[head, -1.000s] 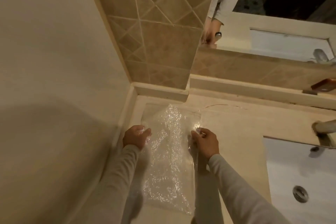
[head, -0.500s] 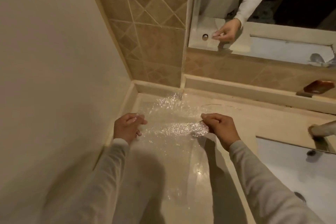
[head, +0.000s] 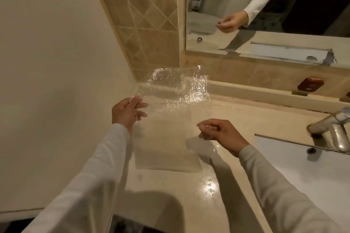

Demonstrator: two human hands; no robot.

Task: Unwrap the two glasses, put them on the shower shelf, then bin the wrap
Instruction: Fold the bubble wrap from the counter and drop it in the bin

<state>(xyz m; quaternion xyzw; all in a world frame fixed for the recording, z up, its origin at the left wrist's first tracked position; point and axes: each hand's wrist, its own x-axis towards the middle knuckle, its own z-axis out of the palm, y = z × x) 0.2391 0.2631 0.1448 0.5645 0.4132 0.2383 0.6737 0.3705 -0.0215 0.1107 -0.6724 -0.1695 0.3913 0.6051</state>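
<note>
The wrap (head: 170, 119), a clear sheet of bubble film, hangs between the two hands above the tabletop (head: 217, 185), its far edge curling up toward the tiled corner. The left hand (head: 126, 111) has its fingers loosely spread, with the sheet's left edge against them; whether it truly grips is hard to tell. The right hand (head: 221, 134) is curled, thumb and forefinger pinching at or near the right edge. No glasses show anywhere, nor a bin or shower shelf.

The step in hand looks like gathering the wrap for binning. To do it well, bring the hands together so the film folds on itself, then bunch it tight in one fist; a loose sheet will catch air and slip.
</note>
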